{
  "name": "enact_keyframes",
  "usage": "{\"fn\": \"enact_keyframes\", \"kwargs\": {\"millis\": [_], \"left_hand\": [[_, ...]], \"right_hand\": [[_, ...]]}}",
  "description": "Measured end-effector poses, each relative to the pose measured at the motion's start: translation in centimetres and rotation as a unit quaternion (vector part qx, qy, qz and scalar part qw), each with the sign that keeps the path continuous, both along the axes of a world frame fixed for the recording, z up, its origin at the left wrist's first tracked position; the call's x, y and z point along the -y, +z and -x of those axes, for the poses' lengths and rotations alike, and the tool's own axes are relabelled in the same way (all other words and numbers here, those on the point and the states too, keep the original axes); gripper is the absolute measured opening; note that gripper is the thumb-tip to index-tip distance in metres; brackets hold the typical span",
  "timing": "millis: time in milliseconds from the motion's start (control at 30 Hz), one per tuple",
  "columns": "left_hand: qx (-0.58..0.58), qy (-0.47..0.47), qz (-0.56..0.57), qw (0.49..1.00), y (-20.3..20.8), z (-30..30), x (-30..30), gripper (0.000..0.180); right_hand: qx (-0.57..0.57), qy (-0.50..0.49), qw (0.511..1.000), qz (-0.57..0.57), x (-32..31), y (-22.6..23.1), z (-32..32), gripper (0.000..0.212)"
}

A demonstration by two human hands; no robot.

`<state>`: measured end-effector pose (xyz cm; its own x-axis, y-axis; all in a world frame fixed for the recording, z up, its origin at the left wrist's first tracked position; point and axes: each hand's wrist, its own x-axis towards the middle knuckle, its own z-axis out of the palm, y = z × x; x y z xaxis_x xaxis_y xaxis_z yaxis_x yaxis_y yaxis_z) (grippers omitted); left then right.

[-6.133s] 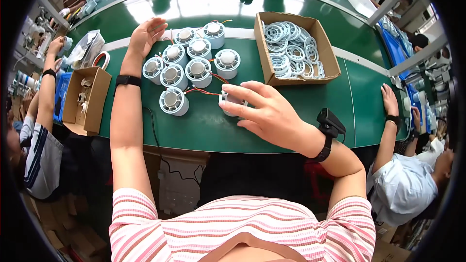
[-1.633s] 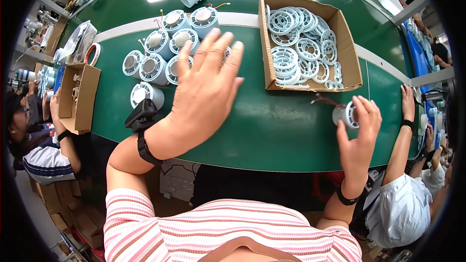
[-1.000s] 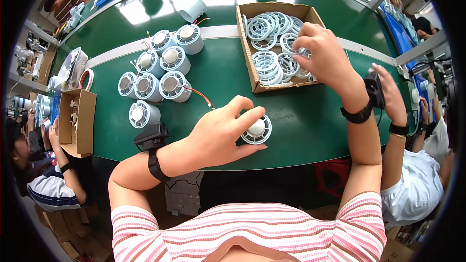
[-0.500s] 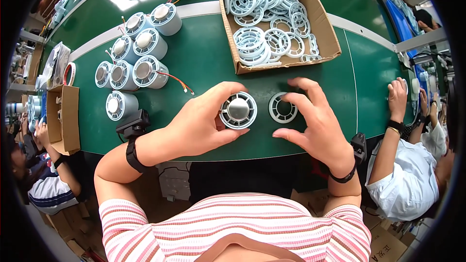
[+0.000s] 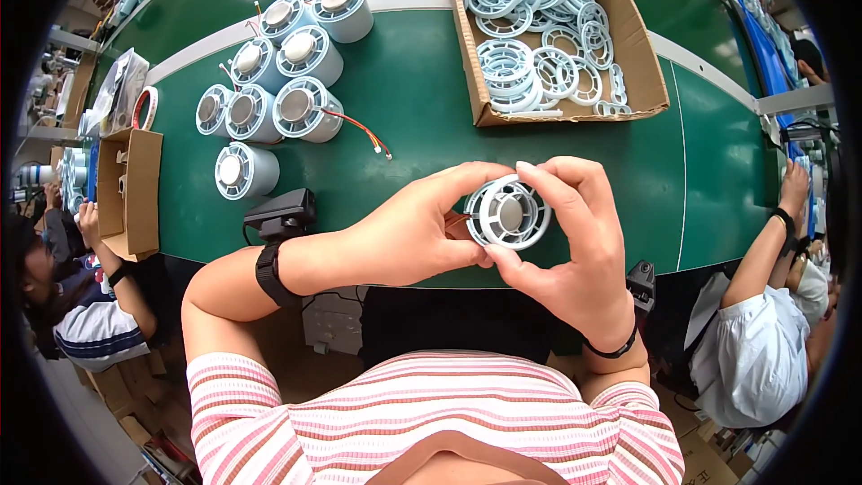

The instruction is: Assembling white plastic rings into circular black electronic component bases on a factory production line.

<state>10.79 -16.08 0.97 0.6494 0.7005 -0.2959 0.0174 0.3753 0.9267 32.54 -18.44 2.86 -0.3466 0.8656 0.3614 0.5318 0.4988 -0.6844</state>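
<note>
My left hand point(image 5: 417, 226) grips a light-blue cylindrical motor housing with a round silver centre point(image 5: 511, 212), its face turned up. Wires show beside its left edge, by my left fingers. Between the thumb and fingers of my right hand point(image 5: 579, 233) is a pale spoked plastic ring point(image 5: 543, 226). The ring lies over the housing's face, slightly offset to the right; whether it is seated there I cannot tell. Both hands meet above the near part of the green table.
Several similar light-blue motor housings point(image 5: 308, 110) stand at the left, some with loose wires. A cardboard box point(image 5: 570, 119) full of pale rings sits at the far right of centre. Another cardboard box point(image 5: 144, 189) is at the left edge. People work on both sides.
My right hand has picked the ring up off the table and brought it left over the housing. The housing in my left hand has come closer to the right hand.
</note>
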Motion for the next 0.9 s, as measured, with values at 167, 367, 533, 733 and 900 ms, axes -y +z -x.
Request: {"fn": "enact_keyframes", "kwargs": {"millis": [167, 367, 533, 733, 900], "left_hand": [[0.003, 0.013, -0.032, 0.999, -0.7, -0.2, 0.3, 0.069], [-0.003, 0.011, -0.052, 0.999, -1.0, 0.0, 0.4, 0.065], [0.001, 0.002, -0.061, 0.998, -1.1, 0.1, 0.2, 0.067], [0.034, -0.033, 0.033, 0.998, -0.2, 0.8, -0.8, 0.065], [0.103, -0.054, 0.213, 0.970, 1.0, 1.6, -2.1, 0.064]], "right_hand": [[0.056, 0.003, 0.998, 0.003, 0.0, 0.1, 0.6, 0.067], [0.057, 0.010, 0.998, 0.010, -0.2, 0.0, 0.6, 0.066], [0.007, 0.028, 0.999, 0.020, -0.3, -0.2, 0.6, 0.066], [0.011, 0.027, 0.998, 0.050, -0.2, -0.1, 0.5, 0.066], [0.014, 0.024, 0.998, 0.058, -0.1, -0.1, 0.5, 0.067]]}}
